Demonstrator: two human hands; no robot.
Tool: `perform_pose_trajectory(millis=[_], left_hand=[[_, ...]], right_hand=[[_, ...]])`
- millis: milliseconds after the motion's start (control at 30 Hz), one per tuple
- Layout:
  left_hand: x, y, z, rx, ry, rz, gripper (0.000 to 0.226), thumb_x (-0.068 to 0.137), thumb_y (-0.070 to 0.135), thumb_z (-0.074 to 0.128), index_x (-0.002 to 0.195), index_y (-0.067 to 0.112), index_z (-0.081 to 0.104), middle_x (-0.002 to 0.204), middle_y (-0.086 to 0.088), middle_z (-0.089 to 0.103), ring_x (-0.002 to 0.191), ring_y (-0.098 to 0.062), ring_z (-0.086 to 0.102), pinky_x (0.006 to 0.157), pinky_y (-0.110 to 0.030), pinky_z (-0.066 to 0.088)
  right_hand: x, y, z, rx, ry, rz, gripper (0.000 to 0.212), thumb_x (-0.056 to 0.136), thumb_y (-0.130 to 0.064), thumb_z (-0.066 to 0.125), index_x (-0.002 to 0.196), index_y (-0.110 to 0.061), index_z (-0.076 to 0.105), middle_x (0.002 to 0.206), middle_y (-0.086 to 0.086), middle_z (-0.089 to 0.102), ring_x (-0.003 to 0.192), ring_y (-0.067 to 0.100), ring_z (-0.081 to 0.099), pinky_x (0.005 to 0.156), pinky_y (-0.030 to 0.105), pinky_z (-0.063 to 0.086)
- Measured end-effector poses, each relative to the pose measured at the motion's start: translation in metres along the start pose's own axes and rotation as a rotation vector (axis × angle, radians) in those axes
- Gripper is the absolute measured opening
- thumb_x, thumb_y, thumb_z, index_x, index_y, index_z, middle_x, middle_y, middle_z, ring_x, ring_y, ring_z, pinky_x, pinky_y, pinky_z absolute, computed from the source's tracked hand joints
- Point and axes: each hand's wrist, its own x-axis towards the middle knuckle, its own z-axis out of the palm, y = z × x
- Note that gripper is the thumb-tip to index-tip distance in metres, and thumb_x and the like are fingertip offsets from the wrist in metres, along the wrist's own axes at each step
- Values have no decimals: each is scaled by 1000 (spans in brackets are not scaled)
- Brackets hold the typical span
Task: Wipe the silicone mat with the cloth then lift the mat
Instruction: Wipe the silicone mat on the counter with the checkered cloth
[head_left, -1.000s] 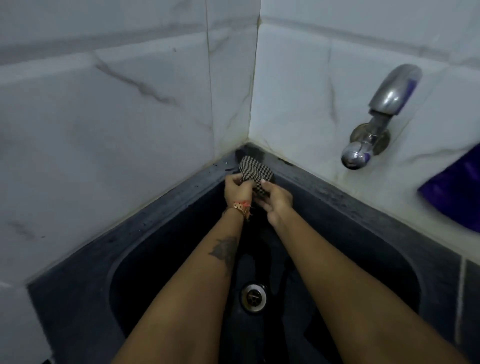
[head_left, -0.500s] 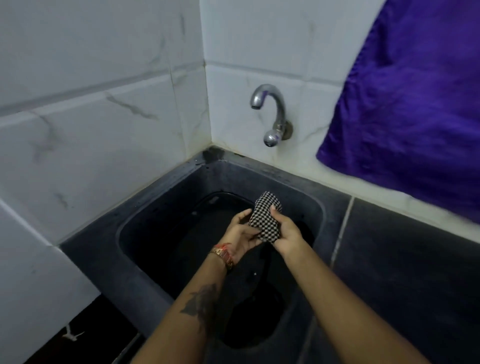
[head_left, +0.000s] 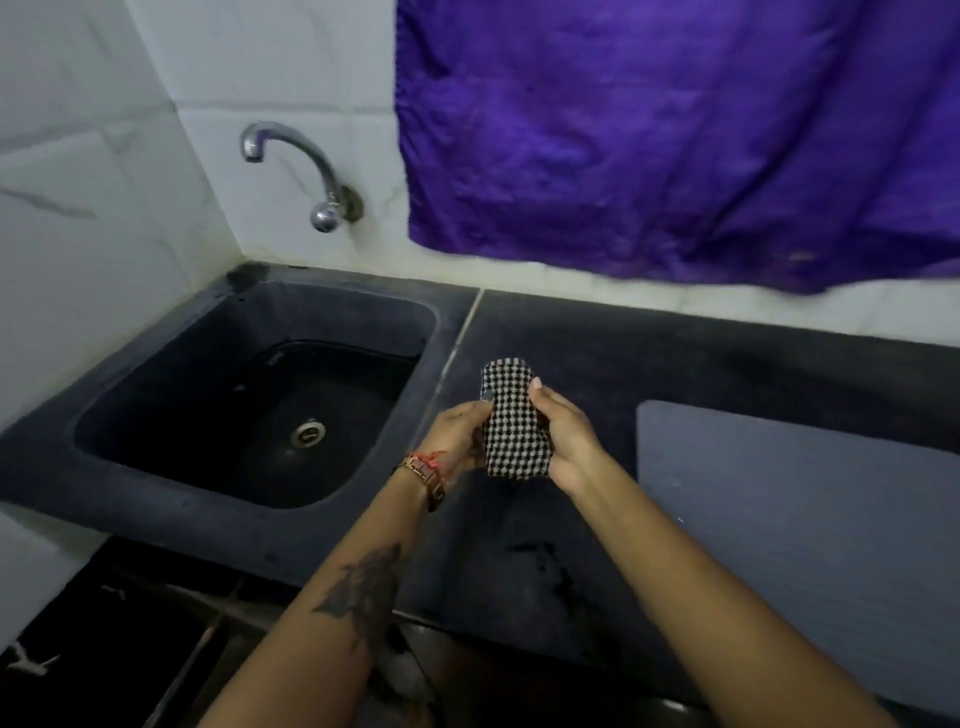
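Moved since half a second ago: both hands and the cloth, then over the sink basin, now above the dark countertop just right of the sink, centre of the frame. View swung rightward too, bringing the silicone mat into the lower right, where none showed before. Tap shifted from upper centre toward the upper left; purple fabric now filling the upper right.

Cloth black-and-white checked, folded into an upright oblong, pinched between the two hands. Left hand curled against its left edge, thumb on the near face. Right hand wrapped round its right edge, one fingertip showing near the top. Red thread and a metal watch band on the left wrist, dark tattoo on the left forearm.

No brand, label or readable writing anywhere.

Mat pale grey-blue, lying flat on the countertop, rounded upper-left corner toward centre right, right side cut off by the frame edge. Mat's left edge near the right forearm, apart from the cloth. Bare dark counter between sink rim and mat, with a few wet-looking dark blotches lower centre. Pale seam line running from the back wall down past the sink's right rim. Counter's front edge crossing the lower frame under the forearms.
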Motion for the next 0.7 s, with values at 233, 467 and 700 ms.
perform_pose_trajectory(millis=[233, 467, 700], left_hand=[[-26, -26, 86, -59, -206, -50, 8, 97, 18, 44, 101, 20, 51, 92, 0, 61, 79, -14, 59, 69, -34, 52], [-37, -51, 149, 21, -352, -126, 12, 98, 15, 42, 102, 17, 53, 87, -1, 59, 76, -13, 58, 64, -28, 54], [-55, -67, 200, 59, -374, -137, 8, 92, 12, 53, 96, 13, 46, 89, -5, 60, 78, -14, 60, 63, -31, 56]], right_hand=[[-57, -15, -86, -4, 234, -181, 3, 91, -15, 57, 92, -15, 60, 92, 5, 65, 82, 17, 63, 68, 32, 52], [-110, -8, -139, -212, 484, -323, 22, 95, -29, 50, 87, -19, 67, 93, 5, 70, 81, 16, 65, 70, 30, 55], [-148, 3, -188, -466, 441, -344, 31, 79, -54, 55, 97, -33, 68, 99, -7, 70, 94, 9, 65, 79, 30, 55]])
